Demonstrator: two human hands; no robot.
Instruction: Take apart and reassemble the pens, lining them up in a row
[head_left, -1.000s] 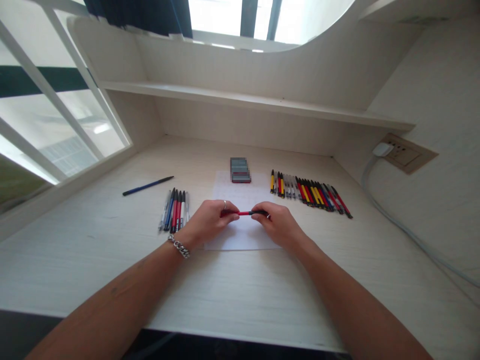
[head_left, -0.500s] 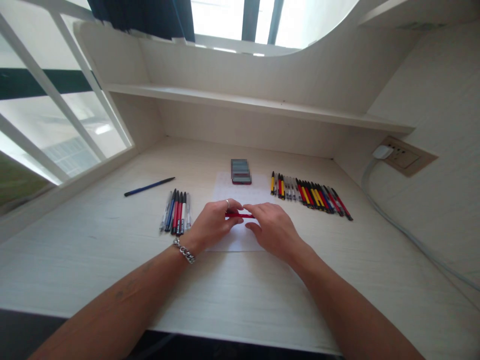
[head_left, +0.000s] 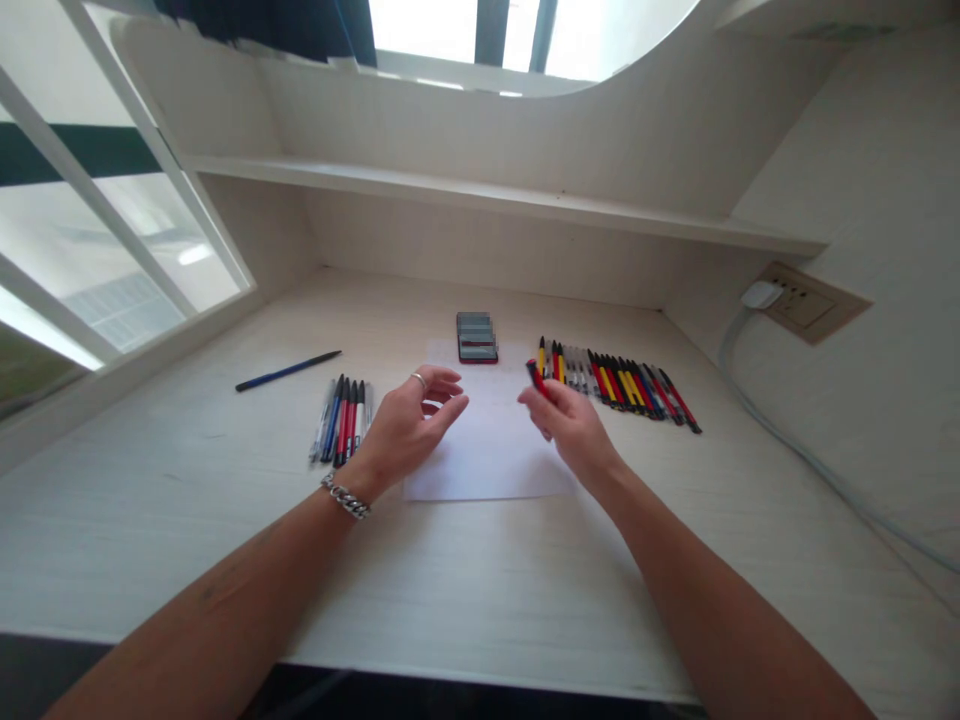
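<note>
A red pen [head_left: 537,377] with a dark end is gripped in my right hand [head_left: 571,420], tilted up over the right side of a white sheet of paper [head_left: 487,470]. Part of the pen is hidden by the fingers. My left hand [head_left: 412,420], with a ring on one finger, hovers by the paper's left side, fingers apart and nothing in them. Just left of it lies a group of pens [head_left: 343,420] in clear, blue, red and white. A longer row of pens [head_left: 622,385], several colours side by side, lies beyond my right hand.
At the paper's far edge lies a phone-like dark object [head_left: 477,338], its face blurred. A single blue pen [head_left: 289,371] lies at the left. The shelf [head_left: 510,205] spans the back. From a wall socket [head_left: 814,300] at the right, a grey cable [head_left: 795,440] runs down.
Both hands held the red pen level over the paper before. My left hand has let go and moved left; my right hand has moved right with the pen, now tilted up.
</note>
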